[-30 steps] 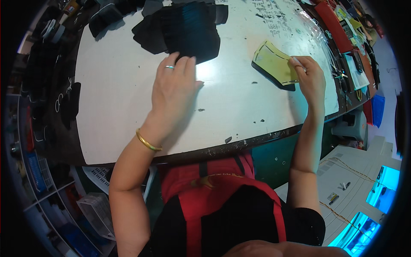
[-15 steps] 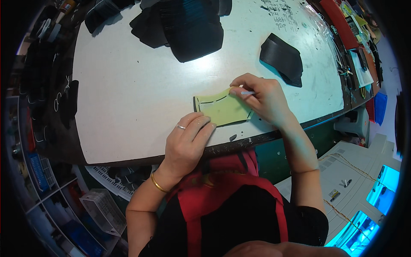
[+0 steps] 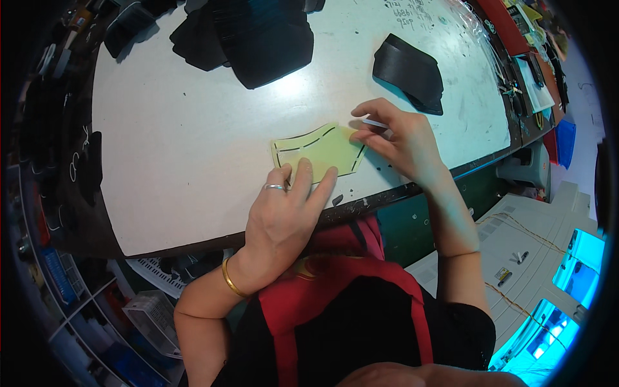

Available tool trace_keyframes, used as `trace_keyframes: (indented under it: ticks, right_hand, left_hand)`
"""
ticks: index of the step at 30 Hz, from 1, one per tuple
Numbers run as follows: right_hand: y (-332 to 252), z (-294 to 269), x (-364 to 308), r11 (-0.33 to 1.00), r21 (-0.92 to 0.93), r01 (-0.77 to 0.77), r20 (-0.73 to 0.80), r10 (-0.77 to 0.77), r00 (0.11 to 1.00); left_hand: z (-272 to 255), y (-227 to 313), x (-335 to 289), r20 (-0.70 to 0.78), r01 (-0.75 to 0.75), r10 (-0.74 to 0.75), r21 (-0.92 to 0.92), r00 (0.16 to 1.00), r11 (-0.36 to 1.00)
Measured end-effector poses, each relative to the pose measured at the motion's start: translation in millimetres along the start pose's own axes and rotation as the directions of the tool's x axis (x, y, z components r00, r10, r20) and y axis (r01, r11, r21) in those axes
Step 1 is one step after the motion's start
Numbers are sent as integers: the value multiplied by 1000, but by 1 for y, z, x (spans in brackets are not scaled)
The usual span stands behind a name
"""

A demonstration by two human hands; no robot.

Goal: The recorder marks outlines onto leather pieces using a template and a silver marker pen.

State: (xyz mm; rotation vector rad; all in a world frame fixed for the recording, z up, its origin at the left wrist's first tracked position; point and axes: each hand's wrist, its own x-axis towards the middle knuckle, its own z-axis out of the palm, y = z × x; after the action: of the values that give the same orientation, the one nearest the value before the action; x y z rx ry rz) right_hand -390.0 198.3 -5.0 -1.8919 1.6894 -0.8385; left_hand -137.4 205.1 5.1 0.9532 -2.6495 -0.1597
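Observation:
A yellow-green translucent template (image 3: 320, 149) with dark slots along its edges lies on the white tabletop near the front edge. Dark edging shows along parts of its rim; what lies beneath is mostly hidden. My left hand (image 3: 284, 200) rests on the template's lower left part, fingers spread and pressing it down. At its right end is my right hand (image 3: 403, 138), holding a thin white pen-like stick (image 3: 374, 123) among its curled fingers. The right thumb is close to the template's right corner; whether it touches cannot be seen.
A black leather-like piece (image 3: 409, 74) lies beyond my right hand. Stacks of black pieces (image 3: 267, 45) stand at the back. A small dark scrap (image 3: 337, 200) sits by the table's front edge. Tools and papers (image 3: 534, 84) line the right rim.
My left fingers have moved onto the template and spread out. My right hand has lifted from the template's upper edge, its forefinger opening from the thumb. The view has shifted slightly.

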Motion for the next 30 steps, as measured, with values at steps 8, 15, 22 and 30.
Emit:
trace_keyframes:
  ticks: [8,15,22,30]
  right_hand:
    - [-37,-17,32,889,-266,373,-257,-438,861]
    - [-68,31,54,890,-33,455,353,-415,838]
    - [-57,24,58,842,-144,519,102,-509,854]
    - [-29,-17,9,927,-295,232,-163,-288,944]
  left_hand:
    - [12,10,2,-60,-122,124,33,991,992]
    - [15,16,-3,-94,-135,143,79,985,988]
    - [14,14,5,-116,-146,158,106,981,984]
    - [17,15,7,-80,-129,145,178,986,975]
